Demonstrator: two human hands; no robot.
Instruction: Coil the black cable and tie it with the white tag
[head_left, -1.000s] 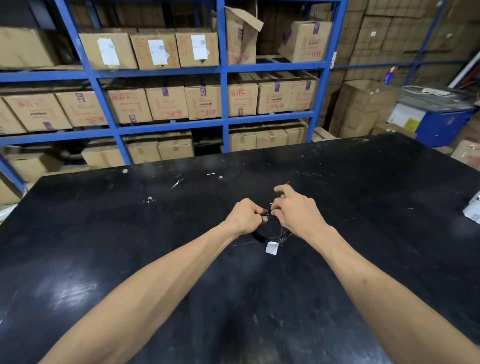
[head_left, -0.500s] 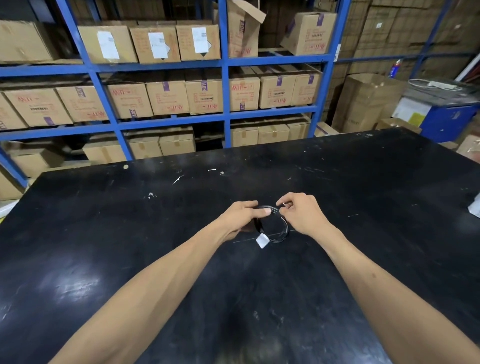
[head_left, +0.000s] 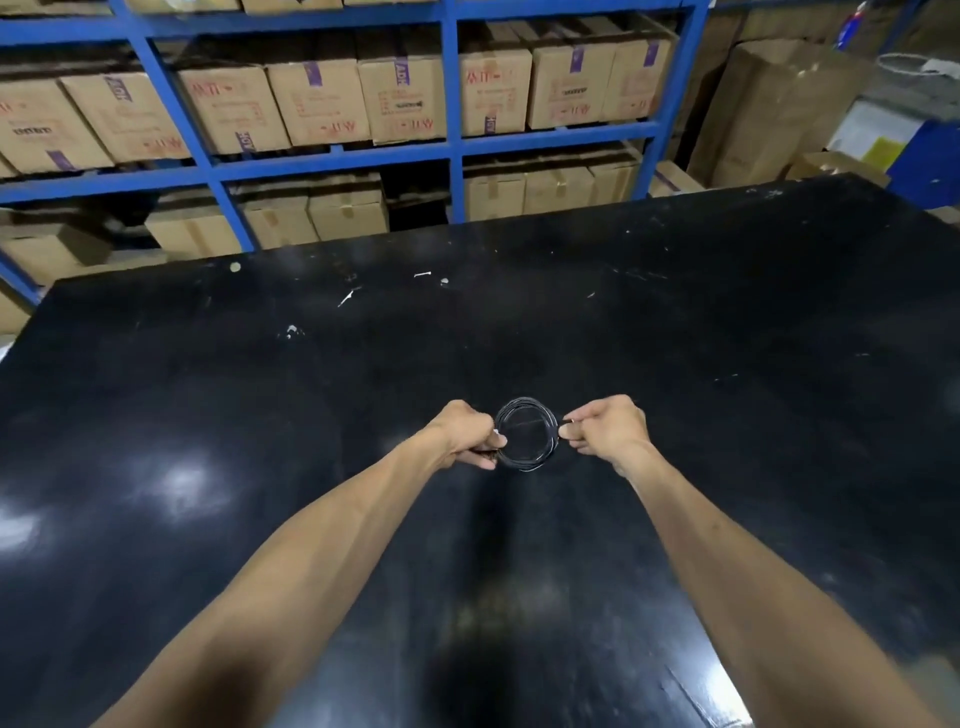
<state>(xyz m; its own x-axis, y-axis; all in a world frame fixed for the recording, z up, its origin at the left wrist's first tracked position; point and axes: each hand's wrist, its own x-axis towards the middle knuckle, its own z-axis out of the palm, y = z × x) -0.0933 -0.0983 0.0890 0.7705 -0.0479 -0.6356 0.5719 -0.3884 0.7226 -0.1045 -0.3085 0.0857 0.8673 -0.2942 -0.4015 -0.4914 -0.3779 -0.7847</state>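
Head view: black cable (head_left: 525, 435), already coiled into a ring, spans between both grips above the table (head_left: 208, 415). Left hand (head_left: 465, 435) pinches its near side, right hand (head_left: 605, 428) the opposite. White tag barely visible; tying apparently remains.

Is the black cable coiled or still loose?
Coiled: the black cable forms one round multi-loop ring, pinched by left hand and right hand.
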